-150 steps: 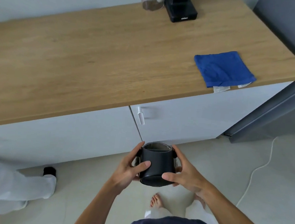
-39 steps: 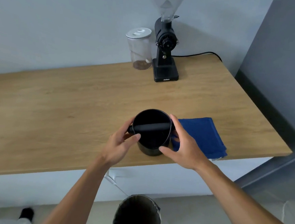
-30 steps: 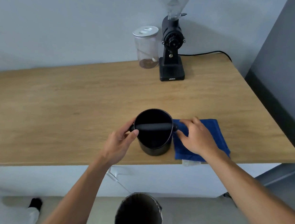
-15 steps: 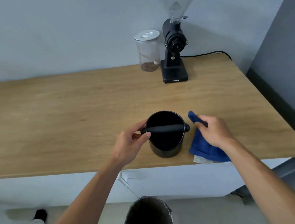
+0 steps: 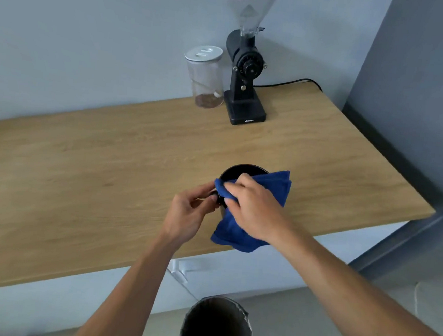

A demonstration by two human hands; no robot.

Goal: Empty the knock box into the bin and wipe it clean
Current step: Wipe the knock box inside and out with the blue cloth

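Note:
The black knock box [image 5: 237, 170] stands upright on the wooden counter [image 5: 108, 175] near its front edge. Most of it is hidden by a blue cloth [image 5: 236, 235] draped over its opening and front. My right hand [image 5: 251, 207] grips the cloth and presses it onto the box's top. At the box's left side, my left hand [image 5: 187, 213] pinches the end of the knock bar. Only the far rim and part of the dark inside of the box show. On the floor below the counter stands the bin [image 5: 217, 326] with a dark liner.
A black coffee grinder [image 5: 245, 71] and a lidded clear jar [image 5: 206, 76] stand at the back of the counter by the wall. A grey appliance [image 5: 421, 109] flanks the counter on the right. White cabinet doors [image 5: 207, 270] sit under the counter.
My right hand lifted the blue cloth from the counter and brought it left, over the knock box. My left hand stayed at the box's left side.

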